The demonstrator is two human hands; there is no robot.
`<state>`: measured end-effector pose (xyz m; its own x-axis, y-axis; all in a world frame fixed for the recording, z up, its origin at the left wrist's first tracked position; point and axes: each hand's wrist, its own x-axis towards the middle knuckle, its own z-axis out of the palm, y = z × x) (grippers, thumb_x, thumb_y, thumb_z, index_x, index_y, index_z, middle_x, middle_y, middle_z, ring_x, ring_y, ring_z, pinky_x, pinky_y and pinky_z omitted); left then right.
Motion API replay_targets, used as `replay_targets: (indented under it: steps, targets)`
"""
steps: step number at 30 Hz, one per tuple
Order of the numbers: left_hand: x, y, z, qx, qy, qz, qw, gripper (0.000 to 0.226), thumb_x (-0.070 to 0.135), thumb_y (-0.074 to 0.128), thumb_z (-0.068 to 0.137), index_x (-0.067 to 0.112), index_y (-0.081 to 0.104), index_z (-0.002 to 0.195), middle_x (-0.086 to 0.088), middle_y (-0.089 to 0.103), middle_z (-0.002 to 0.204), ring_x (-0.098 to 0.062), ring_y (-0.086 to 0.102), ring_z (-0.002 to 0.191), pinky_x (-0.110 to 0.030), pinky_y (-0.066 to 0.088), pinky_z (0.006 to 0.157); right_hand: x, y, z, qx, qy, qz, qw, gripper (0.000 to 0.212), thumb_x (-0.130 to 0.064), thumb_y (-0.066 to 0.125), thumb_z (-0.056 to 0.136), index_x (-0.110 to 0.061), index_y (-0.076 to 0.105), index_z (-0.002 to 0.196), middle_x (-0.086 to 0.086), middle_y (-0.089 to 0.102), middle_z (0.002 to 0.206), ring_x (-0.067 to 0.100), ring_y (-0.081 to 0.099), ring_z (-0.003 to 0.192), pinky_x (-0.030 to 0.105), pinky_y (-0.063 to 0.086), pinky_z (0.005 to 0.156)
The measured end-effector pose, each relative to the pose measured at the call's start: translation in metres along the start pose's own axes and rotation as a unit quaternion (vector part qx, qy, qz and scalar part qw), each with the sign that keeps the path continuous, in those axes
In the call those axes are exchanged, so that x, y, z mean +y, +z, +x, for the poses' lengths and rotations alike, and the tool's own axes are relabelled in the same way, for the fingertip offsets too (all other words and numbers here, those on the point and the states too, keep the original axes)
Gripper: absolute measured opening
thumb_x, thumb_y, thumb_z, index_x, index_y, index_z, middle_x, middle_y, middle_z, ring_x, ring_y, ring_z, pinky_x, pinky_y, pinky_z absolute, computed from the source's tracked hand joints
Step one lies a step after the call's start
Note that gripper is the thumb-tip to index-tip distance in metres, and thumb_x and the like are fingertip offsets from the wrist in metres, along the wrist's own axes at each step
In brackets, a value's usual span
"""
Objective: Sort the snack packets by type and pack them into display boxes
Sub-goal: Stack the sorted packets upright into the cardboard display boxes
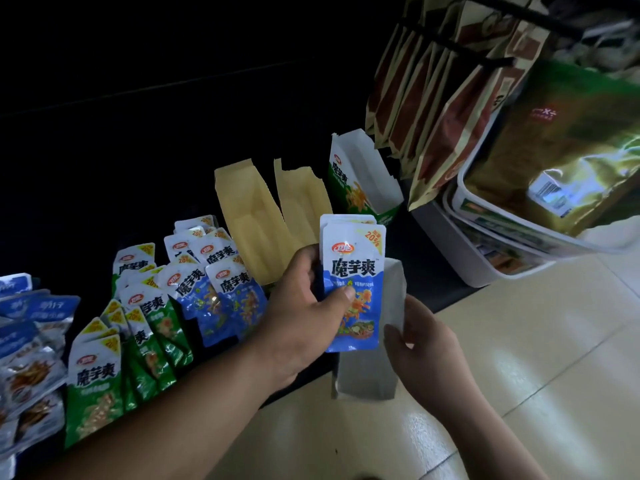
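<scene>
Blue snack packets, a small stack, sit clamped between thumb and curled fingers of the left hand, overlapping the upper part of a white display box gripped at its side by the right hand, above the tiled floor.

place: shop | evidence: bagged goods hanging on rack pegs; many identical snack packets; tiled floor

Glossy cream floor tiles filled the near right, catching soft glare. A black bench stretched left and far into deep shadow. At far right, a black wire rack hung brown bags above stacked white tubs.
</scene>
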<state>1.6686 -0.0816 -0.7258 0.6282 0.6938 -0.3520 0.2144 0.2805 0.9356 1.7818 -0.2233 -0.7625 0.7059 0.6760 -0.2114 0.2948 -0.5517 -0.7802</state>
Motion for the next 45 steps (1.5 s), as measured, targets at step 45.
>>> replay_targets:
  steps: [45]
  targets:
    - [-0.039, -0.042, 0.033, 0.06, 0.162, 0.243, 0.954, 0.087, 0.015, 0.078, 0.088, 0.054, 0.031, 0.151, 0.027, 0.056, 0.139, 0.004, 0.058, 0.118, -0.025, 0.052, 0.097, -0.024, 0.025, 0.068, -0.04, -0.157, -0.006, 0.987, 0.094, -0.008, 0.082, 0.081, -0.048, 0.034, 0.151, -0.021, 0.059, 0.135, -0.004, 0.057, 0.124, 0.026, 0.054, 0.1]
